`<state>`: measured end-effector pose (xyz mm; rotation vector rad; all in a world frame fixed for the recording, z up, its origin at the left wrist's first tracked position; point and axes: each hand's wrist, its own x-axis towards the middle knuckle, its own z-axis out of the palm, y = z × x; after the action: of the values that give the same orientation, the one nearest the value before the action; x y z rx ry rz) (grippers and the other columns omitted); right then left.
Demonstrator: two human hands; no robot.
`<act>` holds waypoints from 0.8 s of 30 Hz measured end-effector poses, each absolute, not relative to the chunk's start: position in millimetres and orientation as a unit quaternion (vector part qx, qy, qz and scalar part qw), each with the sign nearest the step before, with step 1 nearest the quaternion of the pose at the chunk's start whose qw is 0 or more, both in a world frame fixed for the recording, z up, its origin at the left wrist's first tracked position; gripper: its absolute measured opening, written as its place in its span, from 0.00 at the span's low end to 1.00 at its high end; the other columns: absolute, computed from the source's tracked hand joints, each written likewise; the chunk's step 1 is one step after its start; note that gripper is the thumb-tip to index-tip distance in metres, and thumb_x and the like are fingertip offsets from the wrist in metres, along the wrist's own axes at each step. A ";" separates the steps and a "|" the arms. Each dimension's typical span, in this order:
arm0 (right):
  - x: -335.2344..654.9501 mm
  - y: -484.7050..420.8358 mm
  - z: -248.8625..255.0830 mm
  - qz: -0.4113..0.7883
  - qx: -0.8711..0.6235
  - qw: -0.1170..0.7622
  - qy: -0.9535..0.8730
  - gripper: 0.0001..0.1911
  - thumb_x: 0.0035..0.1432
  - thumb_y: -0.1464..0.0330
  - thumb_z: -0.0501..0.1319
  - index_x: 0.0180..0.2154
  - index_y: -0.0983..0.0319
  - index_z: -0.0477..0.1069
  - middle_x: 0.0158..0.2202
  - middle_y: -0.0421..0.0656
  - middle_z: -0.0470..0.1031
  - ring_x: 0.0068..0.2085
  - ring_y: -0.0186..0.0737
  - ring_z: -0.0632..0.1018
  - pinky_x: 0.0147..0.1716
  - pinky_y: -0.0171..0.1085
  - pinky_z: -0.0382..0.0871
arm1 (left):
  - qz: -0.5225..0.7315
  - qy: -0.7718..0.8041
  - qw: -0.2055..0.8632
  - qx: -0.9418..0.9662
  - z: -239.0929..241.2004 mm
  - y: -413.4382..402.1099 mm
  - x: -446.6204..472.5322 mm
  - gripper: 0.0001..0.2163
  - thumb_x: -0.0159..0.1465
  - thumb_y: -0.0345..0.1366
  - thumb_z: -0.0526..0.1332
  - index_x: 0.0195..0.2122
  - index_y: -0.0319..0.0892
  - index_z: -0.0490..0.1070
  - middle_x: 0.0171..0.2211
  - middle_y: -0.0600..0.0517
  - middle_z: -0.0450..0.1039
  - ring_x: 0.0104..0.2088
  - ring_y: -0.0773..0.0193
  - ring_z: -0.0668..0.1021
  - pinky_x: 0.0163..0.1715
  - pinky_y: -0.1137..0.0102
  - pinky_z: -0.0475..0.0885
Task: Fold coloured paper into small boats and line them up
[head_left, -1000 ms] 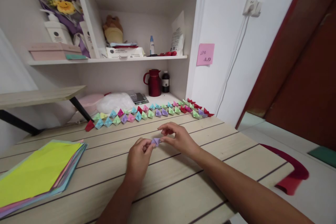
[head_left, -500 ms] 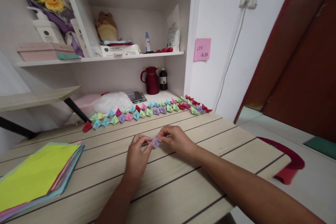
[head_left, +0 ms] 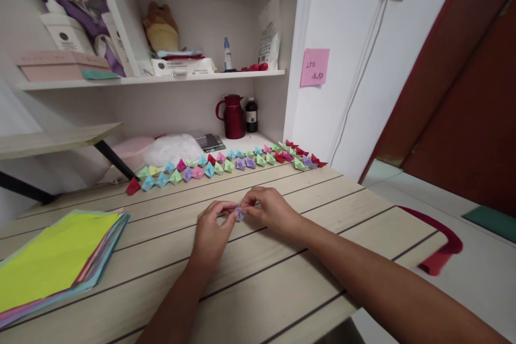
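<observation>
A small folded purple paper piece (head_left: 239,214) is pinched between both hands just above the wooden table (head_left: 258,274). My left hand (head_left: 211,230) grips its left side with curled fingers. My right hand (head_left: 269,208) pinches its right side with thumb and fingertips. Most of the piece is hidden by my fingers. Behind my hands runs a long double row of small folded paper shapes (head_left: 226,163) in green, blue, pink, purple and red.
A stack of coloured paper sheets (head_left: 52,260), yellow-green on top, lies at the left front. At the back stand a red jug (head_left: 234,116), a dark bottle (head_left: 251,114) and a white plastic bag (head_left: 173,149). Shelves hold boxes and bottles. A red mat (head_left: 439,250) lies on the floor at right.
My hands have closed in tighter on the purple piece, which now looks smaller and more folded. The view has shifted slightly down and left.
</observation>
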<state>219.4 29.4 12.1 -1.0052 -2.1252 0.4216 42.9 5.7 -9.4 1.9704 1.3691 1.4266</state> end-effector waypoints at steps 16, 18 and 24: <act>215.8 28.5 6.8 0.209 -0.409 0.362 -0.811 0.03 0.52 0.74 0.63 0.29 0.62 0.75 0.30 0.41 0.78 0.32 0.36 0.75 0.33 0.33 0.64 | 0.489 0.525 0.174 0.674 -14.3 7.6 44.7 0.04 0.56 0.32 0.62 0.28 0.42 0.77 0.27 0.52 0.80 0.27 0.64 0.80 0.31 0.72 0.73; 215.2 29.6 4.9 0.223 -0.406 0.368 -0.806 0.03 0.53 0.74 0.63 0.29 0.62 0.75 0.30 0.41 0.77 0.31 0.35 0.74 0.32 0.33 0.64 | 0.492 0.528 0.165 0.673 -15.0 8.1 45.2 0.04 0.56 0.32 0.62 0.28 0.42 0.77 0.27 0.52 0.80 0.27 0.64 0.80 0.31 0.72 0.73; 214.2 29.7 4.0 0.216 -0.381 0.391 -0.809 0.03 0.54 0.73 0.63 0.33 0.62 0.76 0.31 0.41 0.77 0.33 0.36 0.74 0.33 0.33 0.65 | 0.488 0.529 0.130 0.682 -15.4 7.7 42.7 0.03 0.57 0.32 0.63 0.29 0.43 0.77 0.28 0.52 0.80 0.30 0.63 0.80 0.34 0.70 0.73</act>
<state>214.2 29.7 4.0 -0.9690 -2.0565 0.5491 42.7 7.7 -15.4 1.9816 1.5385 1.4181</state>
